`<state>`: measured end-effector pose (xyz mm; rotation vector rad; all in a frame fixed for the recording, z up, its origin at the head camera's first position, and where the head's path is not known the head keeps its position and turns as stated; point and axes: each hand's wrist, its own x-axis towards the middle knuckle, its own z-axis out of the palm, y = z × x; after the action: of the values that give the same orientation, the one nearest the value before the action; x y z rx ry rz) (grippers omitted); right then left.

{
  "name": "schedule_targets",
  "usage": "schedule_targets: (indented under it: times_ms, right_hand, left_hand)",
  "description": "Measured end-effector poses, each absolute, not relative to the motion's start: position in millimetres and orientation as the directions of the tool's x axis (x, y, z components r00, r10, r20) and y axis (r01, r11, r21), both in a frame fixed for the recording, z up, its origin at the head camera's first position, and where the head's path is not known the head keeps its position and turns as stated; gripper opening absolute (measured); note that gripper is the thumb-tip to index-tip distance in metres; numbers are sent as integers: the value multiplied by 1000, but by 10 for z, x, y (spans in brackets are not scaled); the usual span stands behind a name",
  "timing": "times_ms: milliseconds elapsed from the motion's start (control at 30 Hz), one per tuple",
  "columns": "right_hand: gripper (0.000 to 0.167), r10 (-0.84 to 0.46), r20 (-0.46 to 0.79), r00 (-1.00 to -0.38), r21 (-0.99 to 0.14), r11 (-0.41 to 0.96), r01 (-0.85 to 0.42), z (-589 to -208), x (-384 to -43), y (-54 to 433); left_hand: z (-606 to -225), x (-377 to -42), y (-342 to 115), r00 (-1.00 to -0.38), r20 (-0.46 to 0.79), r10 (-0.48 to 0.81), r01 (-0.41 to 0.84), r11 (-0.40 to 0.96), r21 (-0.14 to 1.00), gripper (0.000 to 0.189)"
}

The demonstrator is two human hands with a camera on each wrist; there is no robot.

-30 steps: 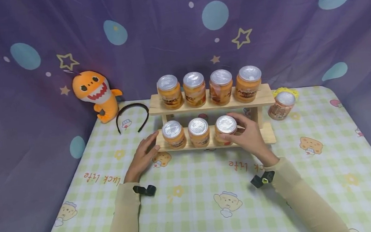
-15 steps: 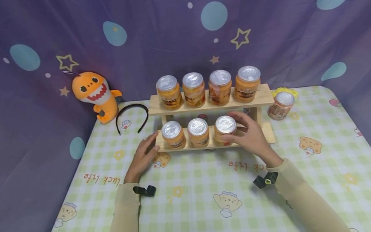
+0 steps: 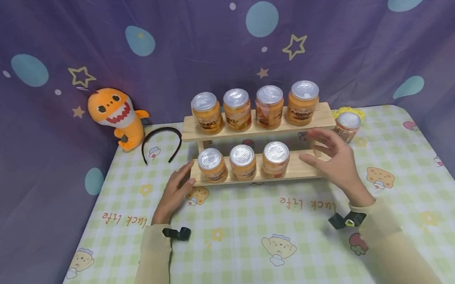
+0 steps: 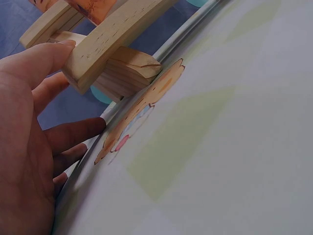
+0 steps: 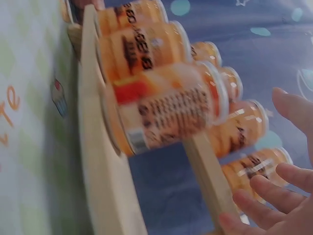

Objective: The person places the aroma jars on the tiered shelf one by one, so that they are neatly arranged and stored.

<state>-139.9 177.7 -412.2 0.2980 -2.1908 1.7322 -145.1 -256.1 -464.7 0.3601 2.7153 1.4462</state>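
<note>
A two-tier wooden stand (image 3: 263, 175) bears orange, silver-lidded cans. Three cans stand on its lower tier, several on the upper. My left hand (image 3: 174, 195) touches the lower board's left end, fingers relaxed. In the left wrist view, the thumb (image 4: 56, 51) lies against that wooden end. My right hand (image 3: 334, 159) is held over the lower tier's right end, fingers spread, holding nothing. To its left stands the rightmost lower can (image 3: 275, 161), upright and apart from the hand. That can (image 5: 166, 110) shows its printed label in the right wrist view.
Another can (image 3: 348, 124) stands right of the stand, partly hidden by my right hand, with something yellow (image 3: 356, 111) behind it. An orange shark plush (image 3: 117, 117) and a black headband (image 3: 161, 129) are at the back left. A purple curtain (image 3: 188, 64) hangs behind the table.
My right hand has let go of the rightmost lower can and moved right, its fingers spreading. The can stays on the lower tier. My left hand has stayed in place.
</note>
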Motion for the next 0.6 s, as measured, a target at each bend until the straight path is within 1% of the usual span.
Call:
schedule_targets:
  times_ms: [167, 333, 433, 600]
  right_hand:
    - [62, 104, 442, -891, -875, 269, -403, -4063, -1368, 1971]
    - [60, 168, 487, -857, -866, 219, -449, -4047, -1377, 2147]
    - [59, 225, 452, -863, -887, 213, -409, -4050, -1391, 2239]
    - [55, 341, 366, -866, -927, 219, -305, -4066, -1443, 2399]
  left_hand:
    - [-4649, -1451, -2564, -972, 67, 225, 181, 535, 825, 54]
    - [-4660, -1461, -2564, -971, 67, 229, 183, 533, 826, 54]
    - [-4667, -1460, -2568, -971, 70, 230, 186, 533, 826, 54]
    - [-4659, -1453, -2575, -969, 75, 234, 191, 525, 829, 55]
